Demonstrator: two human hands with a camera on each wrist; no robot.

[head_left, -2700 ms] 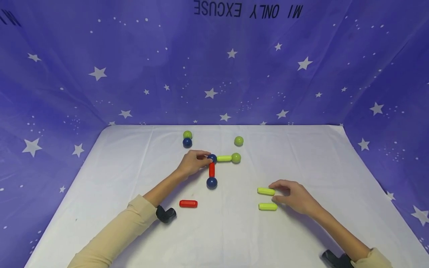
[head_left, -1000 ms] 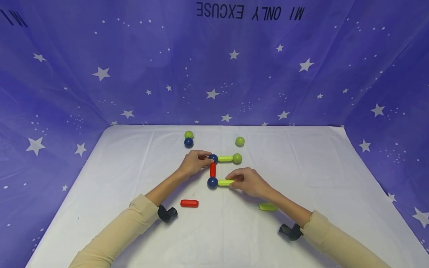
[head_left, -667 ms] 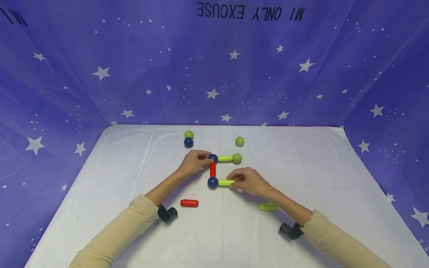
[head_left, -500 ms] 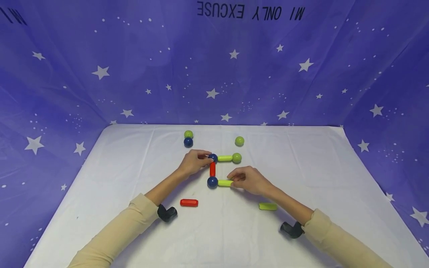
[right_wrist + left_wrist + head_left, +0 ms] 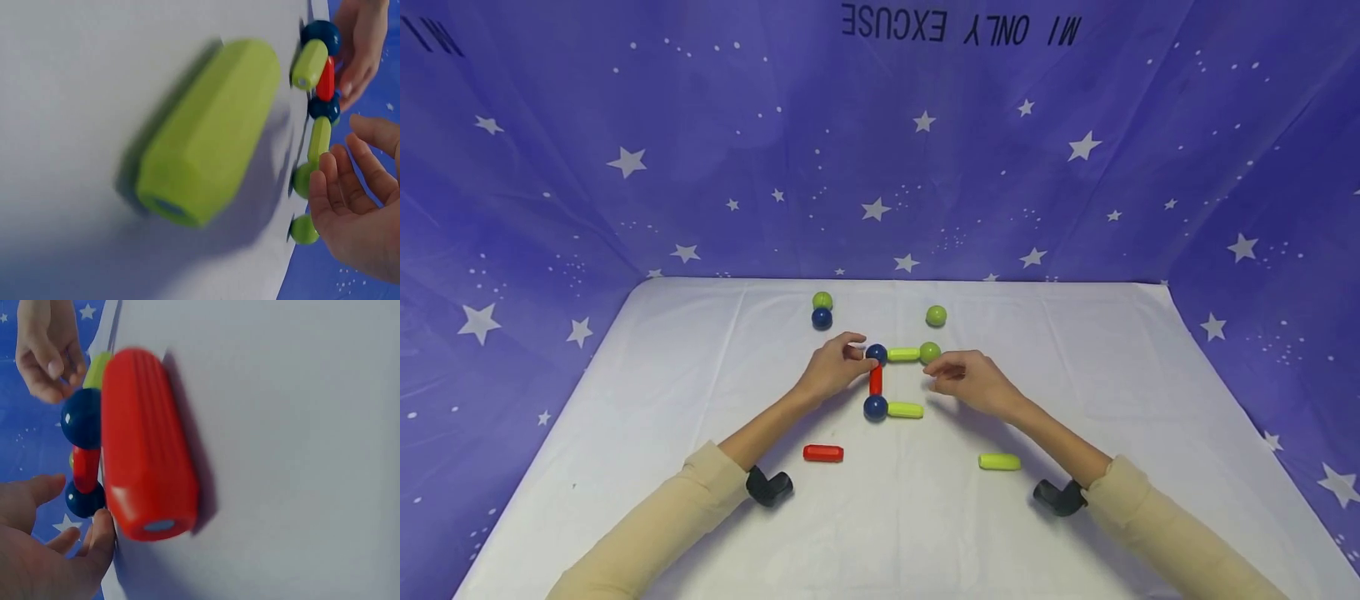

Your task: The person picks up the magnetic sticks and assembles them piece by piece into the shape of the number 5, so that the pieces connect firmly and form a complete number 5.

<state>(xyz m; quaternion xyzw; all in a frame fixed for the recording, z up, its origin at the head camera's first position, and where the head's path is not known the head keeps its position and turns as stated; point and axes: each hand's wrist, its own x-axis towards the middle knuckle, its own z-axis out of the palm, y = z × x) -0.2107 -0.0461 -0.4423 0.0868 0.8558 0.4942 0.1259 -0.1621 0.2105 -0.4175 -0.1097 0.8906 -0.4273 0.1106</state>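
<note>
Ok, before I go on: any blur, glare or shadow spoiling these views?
Head: evenly lit, only soft shadows on the white cloth, pieces small but readable. Left wrist: dimmer, the loose red rod looks slightly soft, small glint on the nearer blue ball. Right wrist: loose yellow-green rod also soft, broad shadow below it.

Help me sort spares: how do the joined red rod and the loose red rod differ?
Ends: the joined red rod has a blue ball at each end; the loose red rod has none.
Pose: in the head view, the joined red rod runs front to back; the loose red rod lies crosswise.
Shared: both are red.
</note>
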